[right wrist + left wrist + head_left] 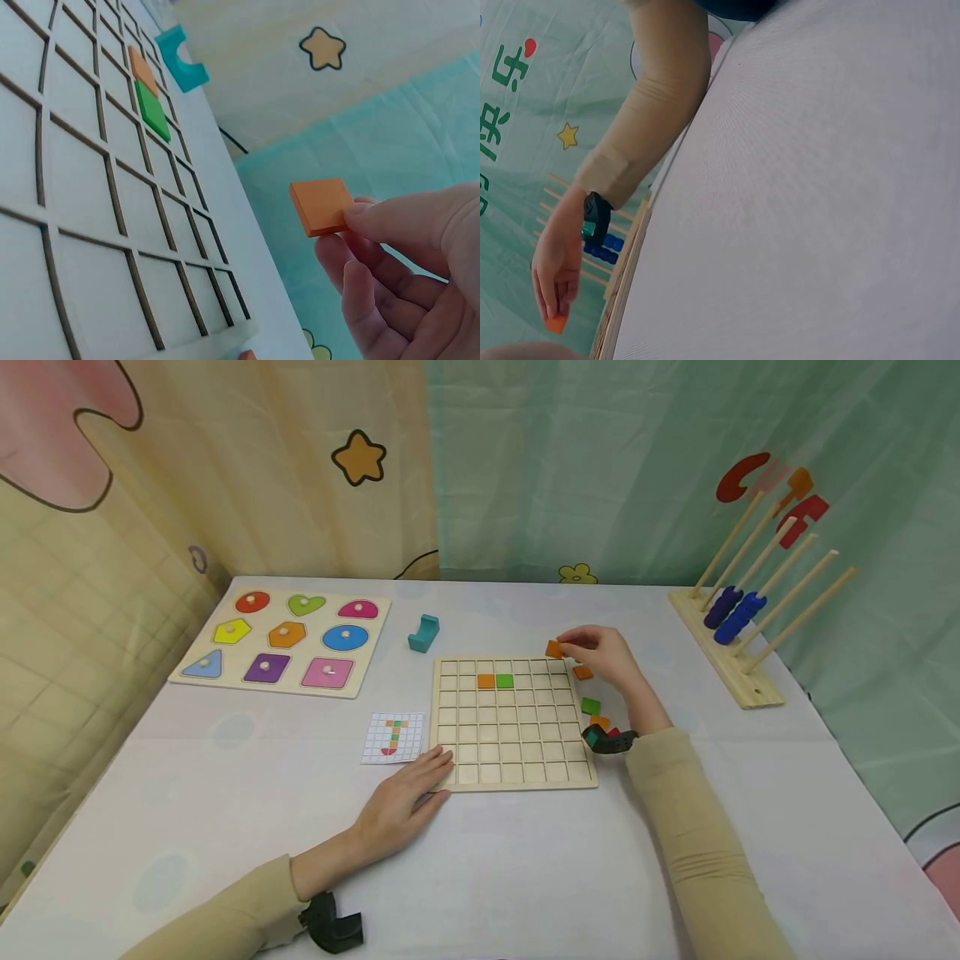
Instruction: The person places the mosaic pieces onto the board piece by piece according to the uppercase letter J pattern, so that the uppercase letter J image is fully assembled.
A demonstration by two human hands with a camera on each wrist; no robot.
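A pale wooden grid board [513, 732] lies on the table. In its upper part sit an orange square tile [486, 682] and a green square tile [505, 681], side by side. My right hand [603, 653] pinches another orange square tile [322, 205] between thumb and fingers, raised near the board's far right corner. With fingers straight, my left hand [401, 802] rests on the board's near left corner. Left of the board lies a pattern card [393, 737] with a coloured figure on a grid. The left wrist view catches only a blurred edge of the left hand.
Several loose tiles, including a green tile [590, 705], lie along the board's right side. A shape puzzle [300, 683] lies at the back left, near a teal curved block [424, 633]. A wooden peg stand [757, 692] with blue pieces stands at the right.
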